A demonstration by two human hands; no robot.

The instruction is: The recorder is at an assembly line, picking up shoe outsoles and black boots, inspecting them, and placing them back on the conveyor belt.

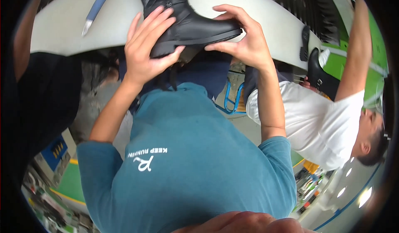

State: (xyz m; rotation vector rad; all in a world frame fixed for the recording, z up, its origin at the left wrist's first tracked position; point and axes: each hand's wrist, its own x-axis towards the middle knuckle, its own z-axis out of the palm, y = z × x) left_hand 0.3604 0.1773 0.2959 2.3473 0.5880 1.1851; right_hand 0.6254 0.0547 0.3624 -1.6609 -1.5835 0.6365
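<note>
Black boot (189, 19) rests at the near edge of the pale worktable (266, 21), heel end toward the person's left and toe toward their right, quilted shaft rising out of view at the top. Left hand (147, 50) lies open-palmed against the heel side, fingers spread up the ankle and thumb hooked under the sole near the heel; it grasps the boot. Right hand (241, 37) grasps the toe end, fingers arched over the toe cap and thumb pressed under the sole edge. Blue-handled knife (96, 7) lies on the table, well apart to the left. Co-worker in white shirt (320, 125) sits at right, beside a second black boot (321, 77) at the table edge.
</note>
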